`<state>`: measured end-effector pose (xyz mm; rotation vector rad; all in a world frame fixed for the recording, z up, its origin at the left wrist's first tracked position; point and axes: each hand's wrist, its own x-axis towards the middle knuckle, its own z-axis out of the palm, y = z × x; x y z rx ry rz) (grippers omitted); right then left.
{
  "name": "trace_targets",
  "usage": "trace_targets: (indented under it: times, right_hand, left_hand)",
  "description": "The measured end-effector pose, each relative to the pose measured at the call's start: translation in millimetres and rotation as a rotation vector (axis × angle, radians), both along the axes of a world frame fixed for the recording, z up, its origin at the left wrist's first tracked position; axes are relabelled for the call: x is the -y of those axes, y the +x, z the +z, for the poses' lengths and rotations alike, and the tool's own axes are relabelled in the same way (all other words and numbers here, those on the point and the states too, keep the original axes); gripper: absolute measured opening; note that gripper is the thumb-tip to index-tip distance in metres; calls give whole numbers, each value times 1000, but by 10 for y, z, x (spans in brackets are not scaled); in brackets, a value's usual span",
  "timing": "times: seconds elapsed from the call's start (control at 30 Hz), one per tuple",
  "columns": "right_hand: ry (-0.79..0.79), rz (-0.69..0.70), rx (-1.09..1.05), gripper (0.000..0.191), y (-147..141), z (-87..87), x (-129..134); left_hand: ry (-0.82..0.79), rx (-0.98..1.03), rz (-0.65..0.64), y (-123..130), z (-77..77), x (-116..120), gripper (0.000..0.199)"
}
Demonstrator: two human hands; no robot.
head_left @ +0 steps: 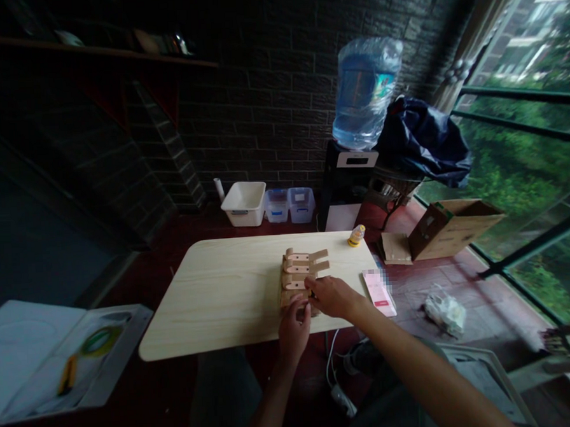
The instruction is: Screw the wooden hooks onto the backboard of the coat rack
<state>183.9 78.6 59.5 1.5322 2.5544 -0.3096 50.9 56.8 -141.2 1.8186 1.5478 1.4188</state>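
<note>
A small wooden piece with several rounded, strap-like parts and dark dots lies near the right half of the pale wooden table. At its near end my left hand has curled fingers, with thumb and forefinger close together at the wood. From the right, my right hand reaches over the same end, fingers pinched on something small and dark that I cannot make out. Both hands nearly meet there.
A yellow-capped bottle stands at the table's back right corner, and a pink-and-white packet lies at the right edge. Beyond are plastic bins, a water dispenser and a cardboard box. An open white case is at left.
</note>
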Motion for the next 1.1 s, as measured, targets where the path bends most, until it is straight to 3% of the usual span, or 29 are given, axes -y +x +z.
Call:
trace_targets:
  times: [0.17, 0.57, 0.77, 1.1]
  right_hand:
    - [16, 29, 36, 28, -37, 12, 41]
    - [-26, 17, -3, 27, -22, -131, -131]
    - [-47, -17, 44, 38, 5, -61, -138]
    - [-7, 37, 84, 26, -83, -19, -106]
  left_hand:
    - [19, 13, -9, 12, 11, -2, 17]
    - [-65, 53, -17, 13, -65, 7, 24]
    - [-53, 4, 15, 9, -40, 12, 23]
    - [-19, 38, -8, 15, -30, 11, 21]
